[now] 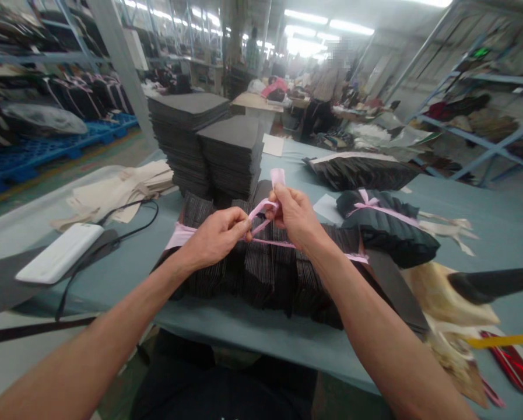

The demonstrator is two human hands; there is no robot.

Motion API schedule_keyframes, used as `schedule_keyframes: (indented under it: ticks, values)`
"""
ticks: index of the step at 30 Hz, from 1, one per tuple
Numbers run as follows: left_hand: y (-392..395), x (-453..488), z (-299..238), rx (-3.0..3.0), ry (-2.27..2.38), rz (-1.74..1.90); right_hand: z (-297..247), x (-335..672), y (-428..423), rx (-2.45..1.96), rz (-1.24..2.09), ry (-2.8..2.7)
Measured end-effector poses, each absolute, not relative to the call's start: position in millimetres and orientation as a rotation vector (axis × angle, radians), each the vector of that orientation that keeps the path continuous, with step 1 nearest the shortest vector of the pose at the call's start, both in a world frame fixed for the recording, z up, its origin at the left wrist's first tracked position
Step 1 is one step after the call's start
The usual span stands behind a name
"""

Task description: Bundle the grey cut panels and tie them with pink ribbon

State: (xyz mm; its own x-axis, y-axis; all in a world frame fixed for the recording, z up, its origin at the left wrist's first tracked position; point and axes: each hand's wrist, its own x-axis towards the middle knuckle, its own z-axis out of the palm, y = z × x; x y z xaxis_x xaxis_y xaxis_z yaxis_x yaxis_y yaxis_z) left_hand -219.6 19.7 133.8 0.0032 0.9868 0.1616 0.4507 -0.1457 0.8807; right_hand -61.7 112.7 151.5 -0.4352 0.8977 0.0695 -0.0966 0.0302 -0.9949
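A pink fabric strip (183, 234) runs around a long bundle of dark, thin pieces (259, 271) on the table in front of me. My left hand (220, 233) pinches the strip above the middle of the bundle. Close beside it, my right hand (294, 213) grips another part of the strip, fingers closed, with a flat end standing up above the thumb. Between the two hands the strip forms a loop. Behind the bundle stand two tall stacks of dark grey sheets (230, 134).
At the right lies a dark bundle tied with a pink bow (386, 219), with another dark bundle (361, 169) behind it. A white power bank (60, 254) with a black cable lies left, near cream fabric scraps (116, 192). A black tube (497, 284) juts in from the right. A person (325, 87) stands farther back.
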Motion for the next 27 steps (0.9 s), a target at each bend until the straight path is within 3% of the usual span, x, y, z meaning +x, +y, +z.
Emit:
schedule_keyframes:
  ticks: [3,7,9,15,22,27]
  values:
    - [25.9,-215.8,128.0,1.610,1.586,1.114,152.9,-48.5,108.5,-0.811,1.251,-1.696]
    - [33.4,-213.7,126.7,1.591,1.633,1.058,162.1,-34.3,100.5,-0.765,0.478,-2.058]
    - [34.5,-213.9,128.7,1.606,1.641,1.015,167.9,-35.1,100.1,-0.749,0.279,-2.165]
    - [32.0,-219.1,136.6,1.786,1.583,0.925,180.6,-66.8,113.4,-0.730,0.510,-2.307]
    - [25.6,-223.3,136.1,1.917,1.443,0.941,179.2,-87.8,122.4,-0.971,1.146,-2.132]
    - [17.3,-218.6,131.8,1.890,1.468,0.917,174.0,-90.6,118.9,-1.021,1.212,-2.055]
